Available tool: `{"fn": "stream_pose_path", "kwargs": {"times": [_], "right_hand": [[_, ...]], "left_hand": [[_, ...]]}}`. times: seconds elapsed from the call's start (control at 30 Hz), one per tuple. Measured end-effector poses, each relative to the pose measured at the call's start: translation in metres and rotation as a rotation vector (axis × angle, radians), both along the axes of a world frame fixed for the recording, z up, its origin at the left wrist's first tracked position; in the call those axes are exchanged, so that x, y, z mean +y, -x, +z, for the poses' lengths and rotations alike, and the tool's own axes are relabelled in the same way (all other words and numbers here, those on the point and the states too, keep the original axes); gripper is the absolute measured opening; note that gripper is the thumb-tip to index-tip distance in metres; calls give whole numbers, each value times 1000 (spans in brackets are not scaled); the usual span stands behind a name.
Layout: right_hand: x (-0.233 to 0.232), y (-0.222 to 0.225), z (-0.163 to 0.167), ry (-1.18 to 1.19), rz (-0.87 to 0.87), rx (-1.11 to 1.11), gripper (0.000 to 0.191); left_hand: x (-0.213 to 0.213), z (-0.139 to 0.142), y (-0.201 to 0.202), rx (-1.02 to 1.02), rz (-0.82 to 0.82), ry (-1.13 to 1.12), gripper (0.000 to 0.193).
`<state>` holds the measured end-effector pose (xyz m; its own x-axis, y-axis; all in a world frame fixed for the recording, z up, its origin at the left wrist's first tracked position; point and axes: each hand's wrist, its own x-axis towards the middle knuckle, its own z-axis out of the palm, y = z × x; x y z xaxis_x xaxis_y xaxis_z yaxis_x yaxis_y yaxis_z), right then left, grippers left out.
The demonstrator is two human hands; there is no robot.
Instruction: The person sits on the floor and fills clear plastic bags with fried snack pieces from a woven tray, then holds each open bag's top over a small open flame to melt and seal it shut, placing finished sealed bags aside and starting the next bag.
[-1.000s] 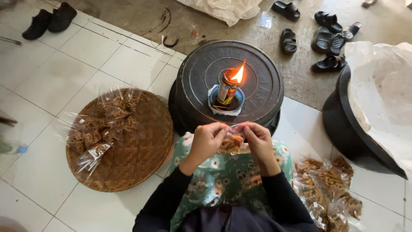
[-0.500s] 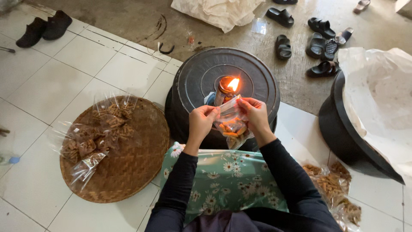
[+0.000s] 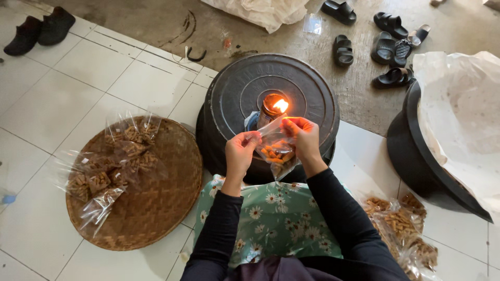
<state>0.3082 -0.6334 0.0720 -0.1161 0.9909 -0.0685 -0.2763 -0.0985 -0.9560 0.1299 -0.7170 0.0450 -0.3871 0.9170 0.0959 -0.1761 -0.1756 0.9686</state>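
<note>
Head view, looking straight down: both hands are up in front of the person, and between them hangs a small clear bag (image 3: 276, 151) of orange-brown snack sticks. The left hand (image 3: 240, 153) pinches the bag's top left corner, fingers curled tight on the plastic. The right hand (image 3: 304, 138) pinches the top right corner, thumb and forefinger pressed together on the edge, right beside the flame (image 3: 281, 105). That flame burns on a small lamp (image 3: 270, 108) standing at the centre of a black round lid (image 3: 245, 93), the surface just beyond the hands. The bag's upper edge sits very near the fire; whether it touches it, I cannot tell.

To the person's left, a woven round tray (image 3: 161, 208) lies on the white tiled floor (image 3: 67, 88), carrying several filled clear packets (image 3: 112, 166). To the right, more packets of snacks (image 3: 403, 229) lie heaped on the tiles by the knee. Further right stands a big black tub (image 3: 416, 151) lined with white plastic. Black sandals (image 3: 388, 44) are scattered on the concrete beyond, and a pair of dark shoes (image 3: 39, 28) sits at the far left.
</note>
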Motion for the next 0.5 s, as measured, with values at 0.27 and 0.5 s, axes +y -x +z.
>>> {"fn": "stream_pose_path", "kwargs": {"times": [0.27, 0.5], "right_hand": [[13, 14, -21, 23, 3, 92, 10], [22, 10, -23, 62, -16, 94, 9]], "left_hand": [[3, -6, -8, -416, 125, 53, 18], [13, -10, -17, -456, 145, 54, 16]]}}
